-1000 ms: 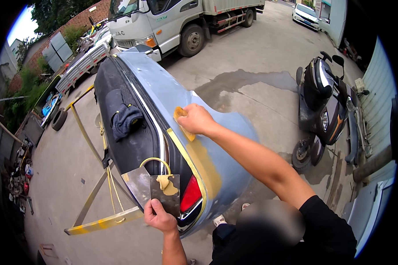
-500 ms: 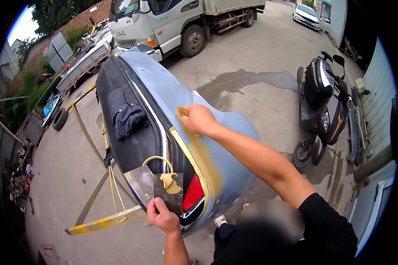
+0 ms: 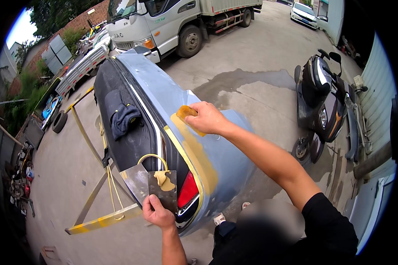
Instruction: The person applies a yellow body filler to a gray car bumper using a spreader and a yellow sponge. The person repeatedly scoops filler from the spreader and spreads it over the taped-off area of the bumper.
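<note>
My right hand (image 3: 205, 118) grips a yellow spreader (image 3: 185, 112) against the blue-grey bumper (image 3: 227, 157), where yellow filler (image 3: 194, 154) runs in a band beside masking tape. My left hand (image 3: 158, 212) holds metal plates (image 3: 135, 181), with a lump of beige putty (image 3: 162, 179) on the darker one. A yellow loop shows behind them. A red light (image 3: 188, 189) is set in the bumper's black part (image 3: 117, 77), on which a bunched dark cloth (image 3: 124, 121) lies.
The bumper rests on a yellow metal stand (image 3: 99, 225). A truck (image 3: 159, 28) is parked behind it, a white car (image 3: 304, 15) farther back. A scooter (image 3: 320, 101) stands at the right by a corrugated wall (image 3: 376, 97). Tyres (image 3: 59, 121) and scrap lie at the left.
My right hand with the spreader has moved a little to the right along the panel, and the filler reaches nearer it. My left hand and plates have shifted slightly.
</note>
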`<action>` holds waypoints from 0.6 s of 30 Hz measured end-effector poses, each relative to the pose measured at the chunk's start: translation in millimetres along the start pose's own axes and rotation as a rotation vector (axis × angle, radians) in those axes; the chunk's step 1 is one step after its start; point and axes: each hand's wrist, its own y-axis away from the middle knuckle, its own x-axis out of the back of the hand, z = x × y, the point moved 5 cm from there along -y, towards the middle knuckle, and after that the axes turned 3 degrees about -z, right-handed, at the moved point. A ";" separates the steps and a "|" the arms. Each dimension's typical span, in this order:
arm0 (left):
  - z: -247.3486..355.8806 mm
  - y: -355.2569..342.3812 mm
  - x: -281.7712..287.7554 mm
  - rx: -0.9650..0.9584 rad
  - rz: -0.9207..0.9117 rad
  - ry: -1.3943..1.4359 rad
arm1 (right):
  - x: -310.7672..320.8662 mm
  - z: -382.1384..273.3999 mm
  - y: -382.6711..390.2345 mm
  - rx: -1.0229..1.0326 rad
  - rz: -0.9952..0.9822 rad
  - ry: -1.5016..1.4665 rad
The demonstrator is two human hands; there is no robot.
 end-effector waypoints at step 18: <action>-0.4 0.1 1.4 0.005 -0.019 -0.006 | -34.4 -7.1 26.7 0.318 -0.055 0.255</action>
